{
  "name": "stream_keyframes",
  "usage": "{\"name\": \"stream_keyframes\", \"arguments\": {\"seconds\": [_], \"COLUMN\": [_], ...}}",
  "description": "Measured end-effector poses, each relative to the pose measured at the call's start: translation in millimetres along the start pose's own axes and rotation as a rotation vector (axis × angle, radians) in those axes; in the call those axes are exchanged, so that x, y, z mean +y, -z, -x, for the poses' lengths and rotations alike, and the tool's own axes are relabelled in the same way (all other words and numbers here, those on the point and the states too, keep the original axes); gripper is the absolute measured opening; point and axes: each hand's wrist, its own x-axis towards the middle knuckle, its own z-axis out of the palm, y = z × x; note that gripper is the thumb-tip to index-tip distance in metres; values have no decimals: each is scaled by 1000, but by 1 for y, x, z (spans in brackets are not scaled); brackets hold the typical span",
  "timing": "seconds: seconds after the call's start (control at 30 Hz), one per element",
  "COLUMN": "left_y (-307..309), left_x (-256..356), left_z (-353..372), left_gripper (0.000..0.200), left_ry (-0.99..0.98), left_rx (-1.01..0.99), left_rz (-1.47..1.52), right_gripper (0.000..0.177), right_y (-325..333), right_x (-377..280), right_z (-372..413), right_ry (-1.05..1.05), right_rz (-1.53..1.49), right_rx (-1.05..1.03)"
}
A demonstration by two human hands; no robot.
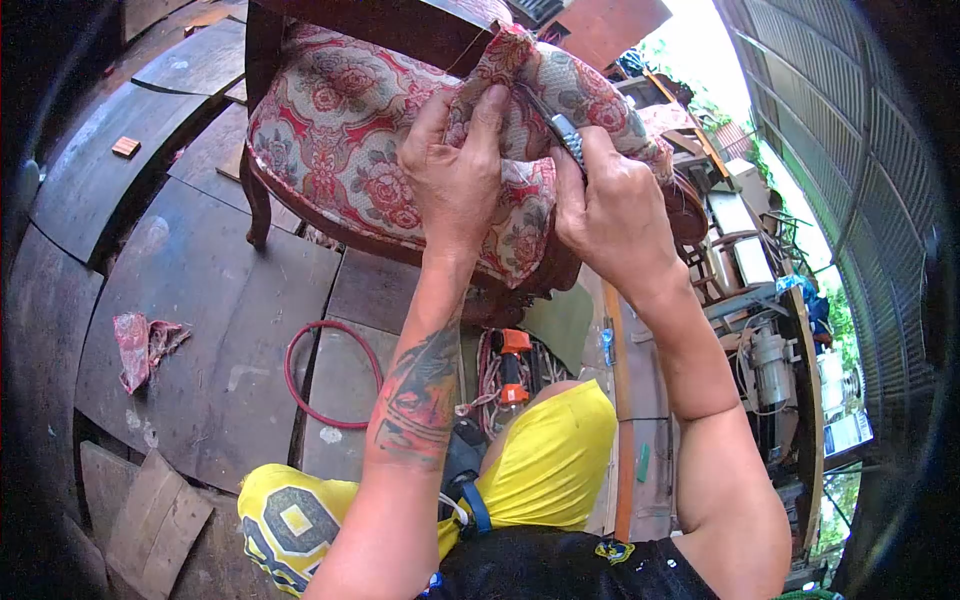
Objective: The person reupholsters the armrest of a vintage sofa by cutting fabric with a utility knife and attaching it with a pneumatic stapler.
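Note:
A floral upholstered chair [345, 150] with dark wooden legs and trim stands in front of me. My left hand [458, 170] is closed on a raised fold of its floral fabric [508, 55], with thumb and fingers pinching the cloth. My right hand [620, 205] grips a slim hand tool [566, 138] with a ridged grey grip and a thin dark end. That end points up and left to the fold, close by my left thumb. The tool's exact kind is not clear. Loose, frayed fabric hangs along the right side of the chair.
Worn boards [230, 300] make up the floor. On them lie a red hose loop [290, 375], a fabric scrap [135, 345] and a small wooden block [126, 148]. An orange power tool [515, 365] is near my knee. Stacked furniture and a machine [772, 365] stand at right.

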Motion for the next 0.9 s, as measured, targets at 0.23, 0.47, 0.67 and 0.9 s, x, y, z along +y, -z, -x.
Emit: {"name": "stream_keyframes", "arguments": {"seconds": [0.23, 0.47, 0.67, 0.9], "left_y": [-6, -12, -8, -1], "left_x": [-11, -13, -20, -14], "left_z": [-1, 2, 3, 3], "left_gripper": [19, 16, 16, 21], "left_ry": [1, -6, -16, -61], "left_rx": [34, 109, 120, -31], "left_rz": [25, 16, -20, -81], "right_gripper": [21, 19, 18, 21], "right_y": [16, 21, 21, 17], "right_x": [-2, 9, 13, 17], "right_z": [-7, -9, -6, 3], "right_ry": [10, 114, 79, 129], "right_rz": [57, 119, 131, 219], "right_rx": [-102, -127, -159, -65]}}
